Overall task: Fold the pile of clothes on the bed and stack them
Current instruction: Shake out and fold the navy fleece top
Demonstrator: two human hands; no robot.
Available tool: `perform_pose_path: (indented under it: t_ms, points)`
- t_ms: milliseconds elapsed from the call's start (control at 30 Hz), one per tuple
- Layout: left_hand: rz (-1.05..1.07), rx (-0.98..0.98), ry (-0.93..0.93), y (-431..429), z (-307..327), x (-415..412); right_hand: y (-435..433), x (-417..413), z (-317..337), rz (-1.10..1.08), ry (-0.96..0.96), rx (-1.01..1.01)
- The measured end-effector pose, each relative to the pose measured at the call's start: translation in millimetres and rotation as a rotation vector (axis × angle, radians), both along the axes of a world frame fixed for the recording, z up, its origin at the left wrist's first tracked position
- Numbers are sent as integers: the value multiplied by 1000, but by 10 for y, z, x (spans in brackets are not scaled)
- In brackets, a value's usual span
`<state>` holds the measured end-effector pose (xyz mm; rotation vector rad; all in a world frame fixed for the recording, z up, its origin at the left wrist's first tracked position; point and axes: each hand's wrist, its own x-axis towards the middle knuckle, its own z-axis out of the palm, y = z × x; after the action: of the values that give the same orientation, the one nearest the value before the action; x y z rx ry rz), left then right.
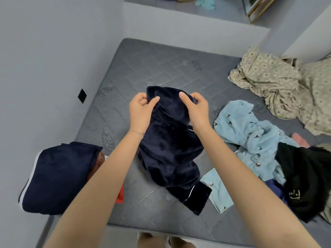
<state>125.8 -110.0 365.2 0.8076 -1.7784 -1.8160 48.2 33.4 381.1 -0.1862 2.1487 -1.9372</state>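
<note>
Left hand [140, 109] and right hand [196, 107] both pinch the top edge of the navy fleece garment [168, 149], thumbs in front, fingers curled behind, hands a little apart. Garment hangs bunched from them, lower end with white piping lying on the grey mattress [161, 68] at centre near edge. Left near corner: folded navy piece [59, 178] on top of the stack (something red under it). Right: unfolded pile, light blue fleece [250, 140], black garment [308, 181]. Far right: beige patterned cloth [279, 86], crumpled.
</note>
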Motion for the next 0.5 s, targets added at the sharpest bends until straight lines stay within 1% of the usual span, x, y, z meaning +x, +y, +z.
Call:
perform_pose_path:
  t_ms: [100,200,233,300,333,367,433,500]
  points:
    - [0,-14,60,0,283,-89,14,-31,308,0,31,-23]
    - [-57,-9,138,-23,587,-210,51,-81,598,-7,62,-71]
    - [-94,31,167,-40,656,-268,67,-104,644,0,59,-104]
    - [-188,216,225,-81,762,-348,102,-126,656,19,36,-153]
    - [-237,303,208,-101,776,-357,121,-135,611,40,21,-169]
    - [-299,339,160,-126,764,-337,135,-123,563,74,1,-186]
    - [-475,259,-31,-159,639,-226,146,-81,418,166,-27,-204]
    - [-641,105,-165,-125,412,-103,166,-32,241,246,-53,-194]
